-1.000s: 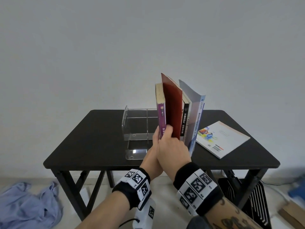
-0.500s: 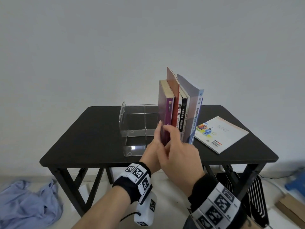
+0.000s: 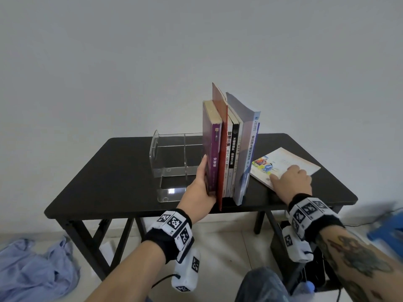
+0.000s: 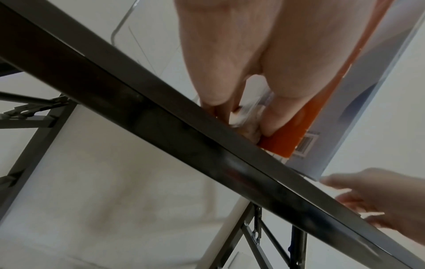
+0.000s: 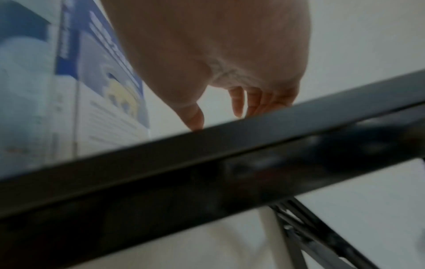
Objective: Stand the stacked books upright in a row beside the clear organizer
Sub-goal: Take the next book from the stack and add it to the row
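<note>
Several books stand upright in a row right of the clear organizer (image 3: 170,158): a purple book (image 3: 212,149), a tall thin red book (image 3: 220,110), a white one, a black one and a grey-blue book (image 3: 246,127). My left hand (image 3: 206,182) grips the purple book low down, fingers flat on its left cover. In the left wrist view the left hand (image 4: 241,109) has its thumb against the red book (image 4: 287,138). My right hand (image 3: 283,173) rests with relaxed fingers on a white illustrated book (image 3: 294,158) lying flat at the right. The right wrist view shows the right hand (image 5: 218,112) with fingers pointing down at the tabletop.
The black table (image 3: 109,182) has its front edge close below both wrists. On the floor lie a blue cloth (image 3: 28,273) at the left and a black crate (image 3: 305,269) under the table's right side. A blue object (image 3: 390,225) is at the far right.
My right hand let go of the row and moved right onto the flat white book. The red book settled into the row. My left hand stayed on the purple book.
</note>
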Available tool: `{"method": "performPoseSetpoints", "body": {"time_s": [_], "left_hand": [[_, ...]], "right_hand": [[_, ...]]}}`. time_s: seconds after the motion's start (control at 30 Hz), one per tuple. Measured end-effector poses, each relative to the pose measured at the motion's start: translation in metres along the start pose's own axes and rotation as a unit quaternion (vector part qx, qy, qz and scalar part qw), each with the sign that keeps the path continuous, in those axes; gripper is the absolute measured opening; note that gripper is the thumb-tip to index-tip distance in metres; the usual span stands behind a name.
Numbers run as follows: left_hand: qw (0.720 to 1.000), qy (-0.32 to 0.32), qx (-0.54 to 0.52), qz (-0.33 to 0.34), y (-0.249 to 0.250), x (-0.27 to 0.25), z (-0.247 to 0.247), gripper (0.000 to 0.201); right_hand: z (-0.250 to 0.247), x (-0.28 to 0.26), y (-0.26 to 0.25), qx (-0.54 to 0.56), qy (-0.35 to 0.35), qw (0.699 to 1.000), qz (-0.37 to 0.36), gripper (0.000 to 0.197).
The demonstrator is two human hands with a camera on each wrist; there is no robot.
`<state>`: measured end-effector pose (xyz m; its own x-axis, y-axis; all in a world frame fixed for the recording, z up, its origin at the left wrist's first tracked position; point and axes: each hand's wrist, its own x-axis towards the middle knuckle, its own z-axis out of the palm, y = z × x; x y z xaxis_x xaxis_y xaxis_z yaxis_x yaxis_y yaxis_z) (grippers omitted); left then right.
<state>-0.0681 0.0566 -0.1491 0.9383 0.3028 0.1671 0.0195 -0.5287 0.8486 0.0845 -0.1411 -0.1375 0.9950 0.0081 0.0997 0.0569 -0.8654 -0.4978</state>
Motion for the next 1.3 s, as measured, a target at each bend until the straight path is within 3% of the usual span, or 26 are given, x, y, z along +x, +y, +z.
{"method": "performPoseSetpoints", "body": {"time_s": [0.1, 0.27, 0.53, 0.8, 0.9, 1.03, 1.2, 1.3], "left_hand": [[1.0, -0.004, 0.009, 0.002, 0.002, -0.001, -0.001, 0.108], [1.0, -0.007, 0.014, -0.004, 0.002, -0.002, -0.002, 0.109], [1.0, 0.007, 0.012, -0.009, -0.001, -0.002, 0.002, 0.111], [0.999, 0.004, 0.034, -0.01, 0.002, -0.002, 0.0, 0.111], [0.999, 0.004, 0.037, -0.01, 0.001, -0.002, 0.0, 0.111], [0.999, 0.0, 0.047, -0.006, 0.004, -0.002, -0.002, 0.109], [0.998, -0.008, 0.066, -0.013, 0.005, -0.002, -0.003, 0.108], [0.998, -0.021, 0.061, -0.021, 0.008, -0.002, -0.006, 0.109]], "right_hand": [[0.005, 0.008, 0.009, -0.083, 0.016, 0.996, 0.033, 0.075], [-0.004, 0.018, 0.003, -0.092, -0.031, 0.99, 0.101, 0.086], [-0.031, 0.034, -0.003, -0.115, -0.179, 0.974, 0.082, 0.068], [-0.048, 0.019, -0.001, -0.082, -0.229, 0.965, 0.097, 0.065], [-0.048, 0.019, 0.006, -0.04, -0.223, 0.969, 0.101, 0.063], [-0.053, 0.016, 0.01, 0.015, -0.203, 0.974, 0.102, 0.031], [-0.069, 0.012, -0.003, 0.036, -0.157, 0.986, 0.036, 0.032], [-0.08, 0.006, -0.016, 0.063, -0.068, 0.995, -0.039, 0.037]]}}
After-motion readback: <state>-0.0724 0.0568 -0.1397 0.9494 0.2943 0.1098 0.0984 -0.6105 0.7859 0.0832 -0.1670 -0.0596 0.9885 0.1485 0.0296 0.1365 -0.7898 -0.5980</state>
